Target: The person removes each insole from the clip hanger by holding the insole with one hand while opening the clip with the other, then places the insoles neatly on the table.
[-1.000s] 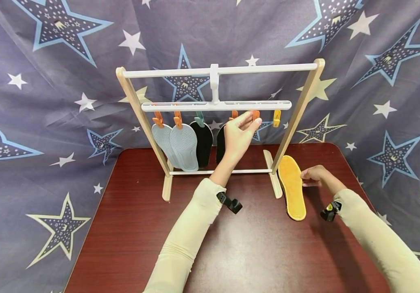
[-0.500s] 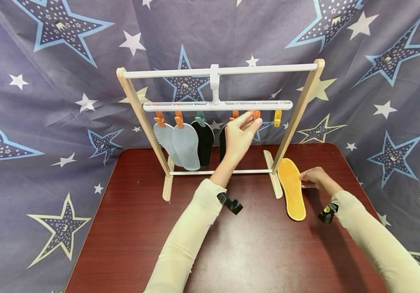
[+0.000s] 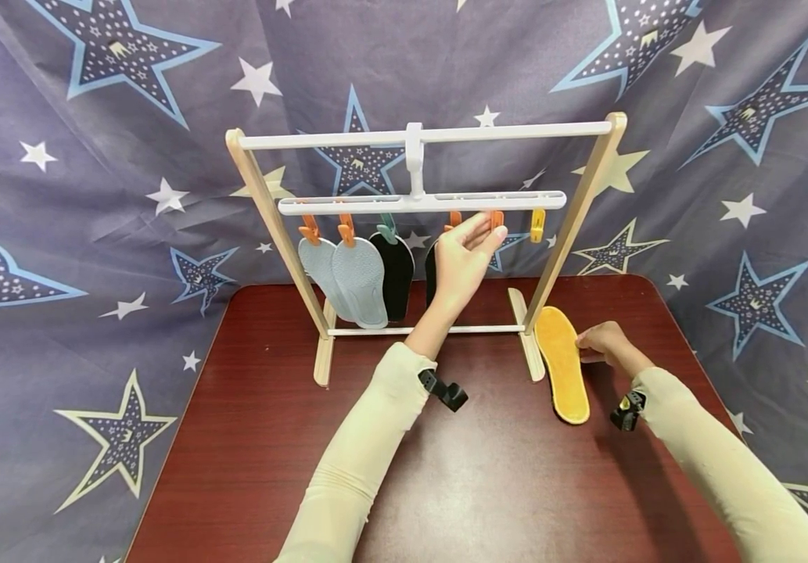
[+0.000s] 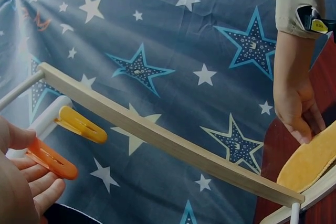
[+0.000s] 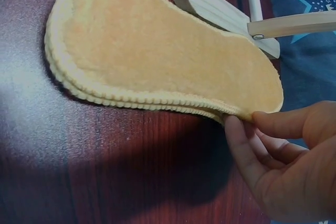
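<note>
My left hand (image 3: 465, 262) is raised to the hanger's bar and pinches an orange clothespin (image 4: 52, 159) between thumb and fingers. A yellow clothespin (image 3: 537, 225) hangs with nothing in it to the right. My right hand (image 3: 609, 344) pinches the edge of a fuzzy yellow insole (image 5: 152, 40). In the right wrist view, a second ribbed edge shows under that insole, like a pair stacked on the table. Two grey insoles (image 3: 359, 283) and a black insole (image 3: 395, 275) hang from clothespins on the left. Another black insole (image 3: 431, 274) is mostly hidden behind my left hand.
A white hanger (image 3: 418, 202) hooks onto the top rod of a wooden rack (image 3: 565, 227). The rack's right foot (image 3: 526, 336) stands close beside the yellow insole. Below lies a dark red table (image 3: 488, 453), and a starry curtain (image 3: 129, 313) hangs behind.
My right hand has shifted slightly left at the insole's edge, and the yellow insole's far end has dropped a little. The hanger drifts slightly right; my left hand keeps its pinch on the orange clothespin.
</note>
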Available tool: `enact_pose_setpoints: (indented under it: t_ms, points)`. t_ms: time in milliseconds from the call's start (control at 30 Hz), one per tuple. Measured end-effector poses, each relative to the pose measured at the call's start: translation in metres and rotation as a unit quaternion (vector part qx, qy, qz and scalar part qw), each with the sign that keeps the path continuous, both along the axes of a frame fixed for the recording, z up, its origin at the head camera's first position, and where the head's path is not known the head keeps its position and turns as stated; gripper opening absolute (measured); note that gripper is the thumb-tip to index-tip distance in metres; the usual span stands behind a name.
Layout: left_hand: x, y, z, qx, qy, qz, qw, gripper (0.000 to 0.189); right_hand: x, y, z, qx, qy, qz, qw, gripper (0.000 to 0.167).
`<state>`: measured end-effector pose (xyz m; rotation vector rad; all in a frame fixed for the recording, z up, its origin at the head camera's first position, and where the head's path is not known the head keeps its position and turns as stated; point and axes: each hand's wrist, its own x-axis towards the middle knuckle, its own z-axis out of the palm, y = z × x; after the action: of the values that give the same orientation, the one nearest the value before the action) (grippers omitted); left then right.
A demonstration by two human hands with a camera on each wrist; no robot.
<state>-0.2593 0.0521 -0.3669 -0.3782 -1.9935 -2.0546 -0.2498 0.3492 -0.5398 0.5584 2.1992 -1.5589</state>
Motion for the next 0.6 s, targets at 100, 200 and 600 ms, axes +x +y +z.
enact_pose_setpoints:
  t_ms: [100,200,600]
  points:
    - [-0.0003,-0.0001,0.0001,0.001,0.001,-0.002,1.0,0.038,-0.0002,-0.0016,-0.0016,0.019,0.005,-0.004,0.9998,0.013]
    - [-0.0007,-0.0002,0.0001,0.001,0.004,-0.003,1.0,0.038,-0.0012,-0.0022,-0.0033,0.038,0.007,-0.009,0.9992,0.016]
    - [-0.0004,0.0,0.0001,0.002,0.006,0.0,1.0,0.037,0.0004,-0.006,-0.0062,0.076,0.022,-0.027,0.9965,0.022]
